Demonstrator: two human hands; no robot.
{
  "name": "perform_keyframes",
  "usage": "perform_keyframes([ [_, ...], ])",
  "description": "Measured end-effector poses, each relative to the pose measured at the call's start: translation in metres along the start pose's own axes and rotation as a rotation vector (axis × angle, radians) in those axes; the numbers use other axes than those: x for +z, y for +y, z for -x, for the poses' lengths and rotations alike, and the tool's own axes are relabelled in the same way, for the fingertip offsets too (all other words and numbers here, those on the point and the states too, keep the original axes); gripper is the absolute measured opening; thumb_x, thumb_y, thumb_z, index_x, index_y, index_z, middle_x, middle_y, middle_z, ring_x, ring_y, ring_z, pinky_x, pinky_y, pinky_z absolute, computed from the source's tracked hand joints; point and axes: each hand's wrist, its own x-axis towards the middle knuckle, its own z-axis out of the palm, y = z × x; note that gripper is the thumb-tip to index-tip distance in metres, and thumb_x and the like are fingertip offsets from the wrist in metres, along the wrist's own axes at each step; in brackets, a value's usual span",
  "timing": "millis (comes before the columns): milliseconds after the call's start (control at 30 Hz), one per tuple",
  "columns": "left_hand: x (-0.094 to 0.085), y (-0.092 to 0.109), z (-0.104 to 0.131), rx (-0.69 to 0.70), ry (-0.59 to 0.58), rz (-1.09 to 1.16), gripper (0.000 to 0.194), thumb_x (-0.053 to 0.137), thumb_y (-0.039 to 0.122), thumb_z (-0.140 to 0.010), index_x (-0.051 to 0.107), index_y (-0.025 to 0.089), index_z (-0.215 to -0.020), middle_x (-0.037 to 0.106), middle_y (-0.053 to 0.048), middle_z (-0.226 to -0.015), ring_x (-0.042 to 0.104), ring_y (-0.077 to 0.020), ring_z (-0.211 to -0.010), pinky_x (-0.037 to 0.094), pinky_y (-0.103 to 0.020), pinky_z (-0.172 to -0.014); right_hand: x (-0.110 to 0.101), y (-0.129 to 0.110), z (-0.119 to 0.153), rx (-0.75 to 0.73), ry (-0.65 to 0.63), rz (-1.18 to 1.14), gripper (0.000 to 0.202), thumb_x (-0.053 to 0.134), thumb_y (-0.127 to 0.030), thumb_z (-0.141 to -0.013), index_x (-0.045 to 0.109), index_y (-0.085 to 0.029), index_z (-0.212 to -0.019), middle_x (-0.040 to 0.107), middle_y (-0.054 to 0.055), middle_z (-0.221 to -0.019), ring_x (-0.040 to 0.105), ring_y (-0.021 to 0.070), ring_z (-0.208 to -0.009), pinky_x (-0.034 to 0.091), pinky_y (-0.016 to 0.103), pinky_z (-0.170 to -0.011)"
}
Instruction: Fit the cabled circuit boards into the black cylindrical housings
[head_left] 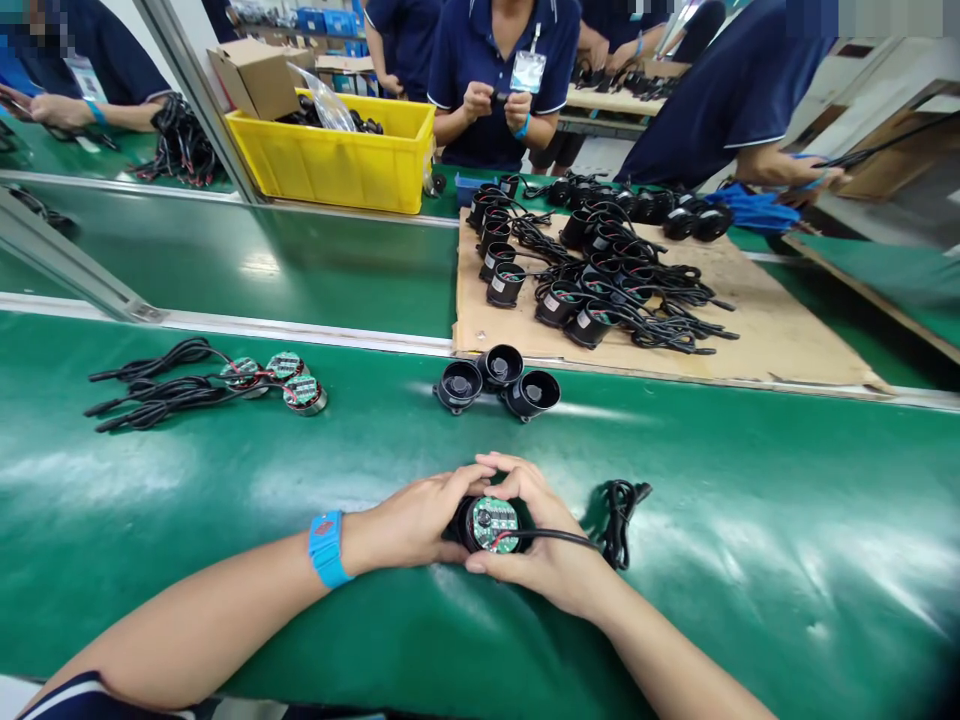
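In front of me on the green mat, both hands close around a round black housing point(463, 520). A green circuit board point(495, 522) with red and black wires faces up at its mouth. My left hand point(420, 515), with a blue wrist strap point(327, 550), curves round the housing's left side. My right hand point(551, 540) wraps the board's right side, its thumb at the near edge. A black cable point(562, 536) runs from the board over my right hand to a tied coil point(621, 520) on the mat. How deep the board sits is hidden.
Three black housings point(499, 368) stand ahead. Several wired circuit boards point(304, 392) lie at left. Cabled housings point(559, 303) crowd a cardboard sheet point(795, 340). Behind are a yellow bin point(337, 160), a metal post point(199, 95) and co-workers point(502, 90).
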Motion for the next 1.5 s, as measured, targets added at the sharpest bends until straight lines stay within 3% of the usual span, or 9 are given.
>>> perform_keyframes([
  [300, -0.016, 0.006, 0.0, 0.124, -0.02, -0.138, 0.068, 0.077, 0.027, -0.085, 0.04, 0.022, -0.142, 0.053, -0.017, -0.148, 0.052, -0.0332, -0.138, 0.045, -0.048, -0.112, 0.002, -0.002, 0.003, -0.144, 0.031, -0.079, 0.059, 0.087, -0.057, -0.07, 0.055, -0.029, -0.111, 0.054, 0.009, -0.142, 0.047, 0.0301, -0.137, 0.043, 0.049, -0.111],
  [700, -0.026, 0.007, -0.004, 0.147, -0.064, -0.148, 0.062, 0.075, 0.03, -0.087, 0.046, 0.022, -0.142, 0.055, -0.015, -0.148, 0.052, -0.031, -0.139, 0.045, -0.044, -0.114, 0.01, -0.004, 0.0, -0.151, 0.13, 0.011, 0.052, 0.077, -0.059, -0.081, 0.054, -0.026, -0.113, 0.065, 0.009, -0.125, 0.06, 0.0279, -0.118, 0.047, 0.047, -0.101],
  [867, -0.022, 0.0, -0.004, 0.087, -0.119, -0.093, 0.071, 0.08, 0.04, -0.084, 0.046, 0.023, -0.144, 0.057, -0.015, -0.147, 0.055, -0.0335, -0.136, 0.048, -0.043, -0.11, 0.009, 0.001, 0.002, -0.03, 0.071, 0.019, 0.057, 0.082, -0.061, -0.074, 0.058, -0.025, -0.111, 0.066, 0.01, -0.125, 0.061, 0.0291, -0.12, 0.049, 0.047, -0.101],
  [967, -0.02, -0.005, -0.001, 0.065, -0.098, -0.072, 0.071, 0.081, 0.044, -0.083, 0.049, 0.02, -0.142, 0.062, -0.018, -0.14, 0.06, -0.0351, -0.13, 0.048, -0.045, -0.107, 0.008, 0.008, 0.007, -0.038, -0.009, 0.035, 0.09, 0.088, -0.066, -0.06, 0.053, -0.026, -0.134, 0.054, 0.014, -0.146, 0.048, 0.0342, -0.139, 0.042, 0.053, -0.113],
  [1067, -0.025, -0.008, 0.002, 0.041, -0.084, -0.013, 0.099, 0.093, 0.048, -0.065, 0.044, 0.022, -0.147, 0.056, -0.018, -0.146, 0.056, -0.0375, -0.133, 0.044, -0.049, -0.111, 0.011, 0.017, 0.013, -0.039, -0.034, 0.053, 0.113, 0.09, -0.06, -0.062, 0.034, -0.027, -0.154, 0.038, 0.016, -0.16, 0.038, 0.0335, -0.148, 0.039, 0.052, -0.119],
  [1167, -0.036, -0.013, 0.004, 0.013, -0.003, 0.17, 0.124, 0.1, 0.051, -0.047, 0.036, 0.025, -0.15, 0.05, -0.019, -0.15, 0.05, -0.0378, -0.138, 0.037, -0.052, -0.116, 0.016, 0.023, 0.016, -0.093, 0.01, 0.081, 0.102, 0.086, -0.048, -0.075, 0.03, -0.028, -0.158, 0.042, 0.014, -0.159, 0.041, 0.031, -0.147, 0.042, 0.051, -0.118],
  [1300, -0.044, -0.023, 0.004, -0.003, 0.078, 0.546, 0.128, 0.094, 0.063, -0.046, 0.03, 0.026, -0.151, 0.054, -0.019, -0.14, 0.052, -0.0362, -0.135, 0.033, -0.055, -0.117, 0.018, 0.021, 0.017, -0.258, 0.068, 0.144, 0.077, 0.081, -0.043, -0.083, 0.044, -0.035, -0.15, 0.066, 0.007, -0.137, 0.062, 0.0272, -0.129, 0.052, 0.046, -0.111],
  [1433, -0.044, -0.029, 0.002, -0.019, 0.098, 0.704, 0.129, 0.091, 0.065, -0.048, 0.028, 0.028, -0.153, 0.056, -0.017, -0.133, 0.055, -0.0348, -0.13, 0.03, -0.056, -0.116, 0.017, 0.018, 0.015, -0.338, 0.256, 0.128, 0.082, 0.084, -0.041, -0.081, 0.042, -0.033, -0.151, 0.069, 0.008, -0.132, 0.065, 0.0301, -0.125, 0.049, 0.054, -0.113],
  [1500, -0.043, -0.03, 0.002, -0.018, 0.099, 0.714, 0.127, 0.092, 0.063, -0.048, 0.029, 0.029, -0.153, 0.057, -0.016, -0.133, 0.055, -0.0341, -0.13, 0.03, -0.056, -0.116, 0.017, 0.019, 0.013, -0.33, 0.196, 0.114, 0.081, 0.085, -0.04, -0.079, 0.045, -0.032, -0.149, 0.07, 0.008, -0.131, 0.066, 0.0294, -0.124, 0.049, 0.053, -0.112],
])
